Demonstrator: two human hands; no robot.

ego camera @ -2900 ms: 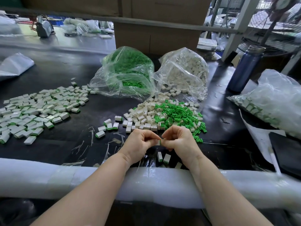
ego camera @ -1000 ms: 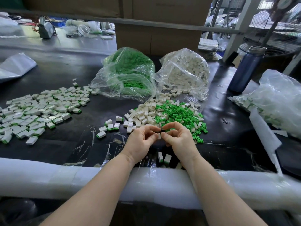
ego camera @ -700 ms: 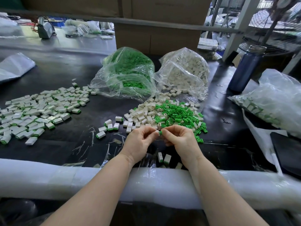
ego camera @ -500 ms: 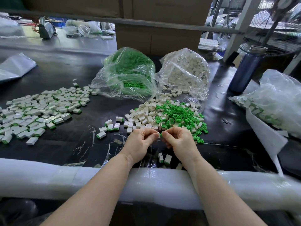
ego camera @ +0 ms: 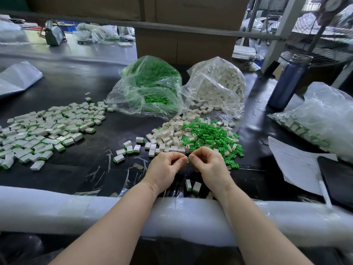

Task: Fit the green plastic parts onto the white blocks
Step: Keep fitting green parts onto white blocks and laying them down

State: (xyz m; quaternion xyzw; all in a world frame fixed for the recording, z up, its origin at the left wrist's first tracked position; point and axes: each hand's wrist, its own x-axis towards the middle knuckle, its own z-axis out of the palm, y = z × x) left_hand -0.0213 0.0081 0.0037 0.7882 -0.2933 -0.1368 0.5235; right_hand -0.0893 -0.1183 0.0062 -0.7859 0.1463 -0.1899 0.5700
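A small green plastic part (ego camera: 188,159) is pinched between the fingertips of the left hand (ego camera: 165,168) and the right hand (ego camera: 211,165), both sets of fingers curled in tight, just above the black table (ego camera: 80,169) and in front of the loose heap. Whether a white block is also held cannot be told, since the fingers cover most of what is gripped. Only a sliver of green shows, so its long axis cannot be read with confidence; it appears to run roughly upright between the two thumbs. The pinch is probably kept close to the body so that the forearms can be steadied on the foam-wrapped table edge (ego camera: 95,213). The mixed pile of green parts (ego camera: 212,136) and white blocks (ego camera: 168,134) is kept just beyond the hands, apparently for short reaches. Finished blocks (ego camera: 47,129) are spread well apart to the left, and two more assembled blocks (ego camera: 192,185) lie beneath the wrists. Supply bags of green parts (ego camera: 150,85) and of white blocks (ego camera: 219,83) sit behind the pile.
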